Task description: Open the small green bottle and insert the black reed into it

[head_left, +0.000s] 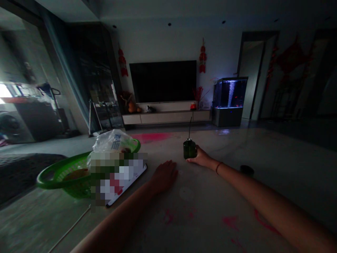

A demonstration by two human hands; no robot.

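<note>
My right hand (200, 156) is wrapped round the right side of a dark green glass reed diffuser bottle (189, 150). The bottle stands upright, and one thin dark stick (190, 127) rises from its white-rimmed neck. Whether its base touches the table cannot be told for sure. My left hand (164, 175) lies flat on the table (184, 211), palm down with the fingers stretched out, holding nothing. Left of that hand, a phone or tablet (129, 188) leans against a green plastic basket (65, 179); much of its screen is blurred.
A clear plastic bag (112, 142) sits in the basket. A white cable (70, 230) runs from the device toward the front edge. By my right forearm stands a small dark round object (246, 170). Beyond the table are a television (163, 82), a low cabinet (165, 117) and a lit fish tank (230, 95).
</note>
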